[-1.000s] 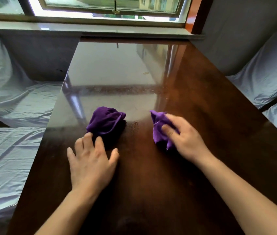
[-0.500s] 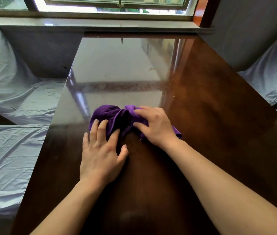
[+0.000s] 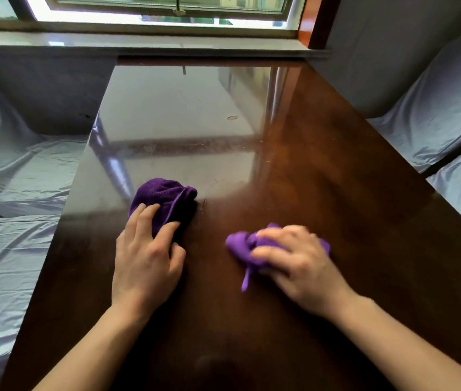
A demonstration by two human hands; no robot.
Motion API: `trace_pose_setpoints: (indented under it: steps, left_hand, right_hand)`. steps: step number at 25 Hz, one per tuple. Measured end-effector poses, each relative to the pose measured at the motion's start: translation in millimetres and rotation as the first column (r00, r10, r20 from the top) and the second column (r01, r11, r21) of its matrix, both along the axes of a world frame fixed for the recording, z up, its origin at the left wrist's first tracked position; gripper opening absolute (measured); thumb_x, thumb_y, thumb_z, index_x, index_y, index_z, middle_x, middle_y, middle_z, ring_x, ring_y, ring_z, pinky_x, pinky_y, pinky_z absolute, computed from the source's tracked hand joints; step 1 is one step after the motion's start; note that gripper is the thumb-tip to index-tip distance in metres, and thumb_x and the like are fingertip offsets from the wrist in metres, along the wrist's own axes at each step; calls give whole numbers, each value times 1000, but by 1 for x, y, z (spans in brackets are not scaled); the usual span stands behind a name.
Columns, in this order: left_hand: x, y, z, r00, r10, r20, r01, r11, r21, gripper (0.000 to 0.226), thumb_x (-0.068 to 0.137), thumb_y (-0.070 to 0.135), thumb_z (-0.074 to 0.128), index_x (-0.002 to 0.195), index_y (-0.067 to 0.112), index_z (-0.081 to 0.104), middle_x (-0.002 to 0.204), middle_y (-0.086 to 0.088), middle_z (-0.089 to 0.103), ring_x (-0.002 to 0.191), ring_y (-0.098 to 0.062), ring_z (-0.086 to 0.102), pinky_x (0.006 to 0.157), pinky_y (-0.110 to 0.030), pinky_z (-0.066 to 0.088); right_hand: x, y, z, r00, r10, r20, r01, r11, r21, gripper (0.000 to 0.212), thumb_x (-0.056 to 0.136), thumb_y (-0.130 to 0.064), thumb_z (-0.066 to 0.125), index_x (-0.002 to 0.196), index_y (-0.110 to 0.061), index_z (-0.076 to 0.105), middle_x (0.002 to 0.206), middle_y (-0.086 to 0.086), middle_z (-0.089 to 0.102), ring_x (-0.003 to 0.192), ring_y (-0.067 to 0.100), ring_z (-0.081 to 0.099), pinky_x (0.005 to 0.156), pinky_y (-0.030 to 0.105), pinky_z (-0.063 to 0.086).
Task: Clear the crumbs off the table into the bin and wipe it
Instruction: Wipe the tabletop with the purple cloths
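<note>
The two hands have separated. Half a second ago they met over the cloth near the midline of the dark glossy wooden worktop (image 3: 336,170); now each works its own bundle, well apart from the other.

The left hand (image 3: 147,258) lies palm down with its fingers (image 3: 146,214) spread and pressing on the near edge of a bunched purple microfibre cloth (image 3: 167,196). It is not fisted: it pins the cloth flat against the worktop rather than lifting it. This bundle sits just beyond the fingertips and has kept roughly its position of half a second ago.

The right hand (image 3: 300,261) is curled closed around a second crumpled purple cloth wad (image 3: 240,246), which protrudes on the thumb side with a loose strand trailing toward the person. The hand and wad are motion-blurred, indicating a sweep in progress. It has withdrawn from the midline to the right and toward the person.

A thin line of dark crumbs (image 3: 203,203) lies just right of the left-hand cloth, between the two hands. A pale flake (image 3: 232,117) and fine speckling remain well beyond both hands, toward the window.

Assessment: the gathering stroke has ended and a return stroke is under way. Crumbs are being collected but not yet removed. No bin is in view, so transfer to it is still outstanding, as is wiping of the far half.
</note>
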State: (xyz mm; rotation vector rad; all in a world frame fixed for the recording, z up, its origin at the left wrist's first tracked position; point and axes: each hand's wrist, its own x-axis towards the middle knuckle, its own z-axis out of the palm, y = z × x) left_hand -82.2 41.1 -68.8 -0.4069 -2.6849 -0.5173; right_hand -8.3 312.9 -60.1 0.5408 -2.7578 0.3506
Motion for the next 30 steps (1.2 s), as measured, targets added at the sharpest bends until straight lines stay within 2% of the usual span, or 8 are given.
trace_pose_setpoints:
  steps: [5, 7, 10, 12, 16, 20, 25, 30]
  left_hand:
    - [10, 0, 2, 990, -78, -120, 62, 989, -133, 37, 75, 25, 56, 108, 17, 69, 135, -17, 51, 130, -39, 41, 100, -56, 34]
    - [11, 0, 4, 989, -117, -89, 97, 974, -207, 40, 75, 30, 54, 111, 22, 68, 140, -15, 48, 136, -38, 35, 101, -58, 30]
    - [-13, -1, 16, 998, -16, 66, 29, 978, -206, 46, 82, 40, 60, 128, 37, 57, 154, -15, 29, 142, -42, 21, 105, -65, 27]
    - [-34, -2, 25, 991, 39, 128, -15, 983, -181, 49, 85, 40, 62, 132, 41, 51, 150, -17, 31, 129, -44, 37, 98, -57, 41]
    - [-50, -28, 25, 1000, -30, 6, 31, 990, -137, 50, 80, 16, 69, 128, 29, 58, 117, -22, 51, 97, -43, 52, 79, -53, 50]
    - [-50, -57, 8, 978, 189, -88, -193, 980, -45, 56, 74, 10, 71, 128, 21, 59, 104, -28, 51, 89, -46, 50, 78, -55, 48]
    - [-53, -60, -2, 992, 104, -69, -112, 988, -110, 54, 76, 33, 63, 129, 35, 56, 127, -17, 48, 105, -40, 47, 84, -50, 43]
    - [-54, -61, -4, 996, 50, -67, -57, 994, -92, 53, 76, 41, 57, 129, 40, 55, 136, -12, 46, 116, -36, 44, 87, -49, 42]
  right_hand:
    - [-10, 25, 4, 800, -599, 32, 600, 798, -51, 32, 87, -36, 70, 117, -24, 70, 135, 4, 60, 106, 38, 52, 85, 46, 45]
    - [8, -15, -2, 844, -537, 1, 534, 839, -110, 30, 87, -40, 66, 115, -28, 68, 132, 1, 61, 97, 35, 52, 81, 45, 46]
    - [50, -60, -11, 996, -85, -10, 84, 996, -43, 34, 88, -43, 57, 121, -36, 59, 136, -3, 57, 96, 29, 52, 81, 41, 44]
    - [32, -41, -4, 998, 34, -51, -35, 999, -12, 36, 86, -37, 59, 122, -33, 63, 132, 1, 62, 93, 31, 56, 78, 41, 49]
    - [-71, -31, 10, 920, -390, -43, 379, 913, -152, 31, 91, -29, 63, 121, -24, 67, 126, 8, 63, 98, 40, 56, 87, 44, 46]
    - [-158, -58, 5, 823, -565, 55, 547, 764, -343, 28, 95, -30, 58, 121, -23, 66, 127, 10, 64, 107, 40, 53, 93, 37, 35]
    - [-168, -113, 6, 951, -309, 11, 300, 915, -271, 16, 91, -27, 64, 102, -21, 74, 106, 3, 74, 107, 36, 54, 91, 40, 38]
    - [-75, -132, 5, 988, 154, -7, -149, 939, -311, 12, 88, -23, 67, 97, -21, 75, 101, -7, 76, 99, 31, 60, 87, 48, 48]
